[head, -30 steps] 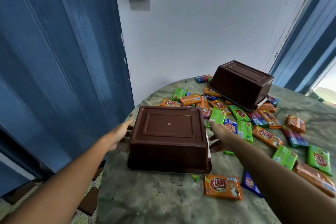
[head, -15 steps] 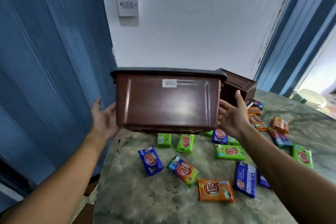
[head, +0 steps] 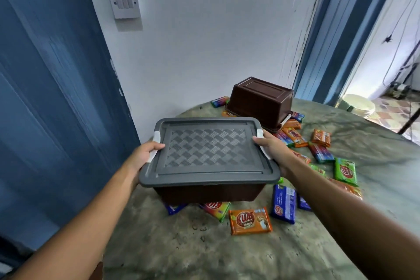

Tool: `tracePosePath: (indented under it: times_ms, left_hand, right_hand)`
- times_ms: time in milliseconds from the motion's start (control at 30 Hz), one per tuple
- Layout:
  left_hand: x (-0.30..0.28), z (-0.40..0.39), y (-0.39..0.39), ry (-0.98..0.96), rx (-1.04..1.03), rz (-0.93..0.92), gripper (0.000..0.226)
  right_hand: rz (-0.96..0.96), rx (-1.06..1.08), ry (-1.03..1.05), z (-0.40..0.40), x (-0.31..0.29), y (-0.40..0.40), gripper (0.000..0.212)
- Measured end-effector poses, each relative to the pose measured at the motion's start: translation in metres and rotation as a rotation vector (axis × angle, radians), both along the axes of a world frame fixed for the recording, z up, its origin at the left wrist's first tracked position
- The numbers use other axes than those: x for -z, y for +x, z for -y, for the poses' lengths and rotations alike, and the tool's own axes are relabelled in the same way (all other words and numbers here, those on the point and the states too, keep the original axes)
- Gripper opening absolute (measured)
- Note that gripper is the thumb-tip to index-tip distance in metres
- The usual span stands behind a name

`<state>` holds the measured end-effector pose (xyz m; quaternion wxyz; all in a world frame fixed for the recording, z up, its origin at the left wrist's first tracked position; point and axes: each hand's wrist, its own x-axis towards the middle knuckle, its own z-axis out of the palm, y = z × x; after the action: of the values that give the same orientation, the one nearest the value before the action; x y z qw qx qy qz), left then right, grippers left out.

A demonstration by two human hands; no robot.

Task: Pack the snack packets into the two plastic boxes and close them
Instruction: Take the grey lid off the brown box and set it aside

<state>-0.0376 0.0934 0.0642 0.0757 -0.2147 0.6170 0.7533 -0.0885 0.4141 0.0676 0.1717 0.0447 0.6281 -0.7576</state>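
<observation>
A brown plastic box [head: 209,193] with a grey woven-pattern lid [head: 206,150] is held upright above the table, lid on. My left hand [head: 145,154] grips its left end at the white clip, thumb on the lid. My right hand [head: 270,150] grips the right end the same way. A second brown box [head: 261,101] lies upside down at the back of the table. Several snack packets lie loose on the table: an orange one [head: 250,220], a blue one [head: 284,203], green ones [head: 345,170] and others, some under the held box.
The round marbled table [head: 204,252] stands against a white wall with a light switch [head: 123,3]. A blue door [head: 45,98] is close on the left. A doorway opens at the right.
The near box was upside down on the table, then lifted on its side. Now it is turned lid up, with both hands at its ends. Packets it covered lie exposed.
</observation>
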Motion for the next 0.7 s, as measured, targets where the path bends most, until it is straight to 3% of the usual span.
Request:
tracePosePath:
  times_ms: [233, 433, 700]
  left_hand:
    - [-0.013, -0.087, -0.027, -0.086, 0.179, -0.037, 0.023]
    - [0.011, -0.170, 0.006, -0.037, 0.372, -0.048, 0.023]
    - [0.065, -0.203, 0.118, 0.066, 0.272, 0.011, 0.021]
  right_hand:
    - [-0.003, 0.212, -0.006, -0.091, -0.015, 0.043, 0.031]
    - [-0.014, 0.323, -0.036, -0.171, 0.002, 0.120, 0.031]
    - [0.040, 0.267, -0.065, -0.212, 0.042, 0.209, 0.037]
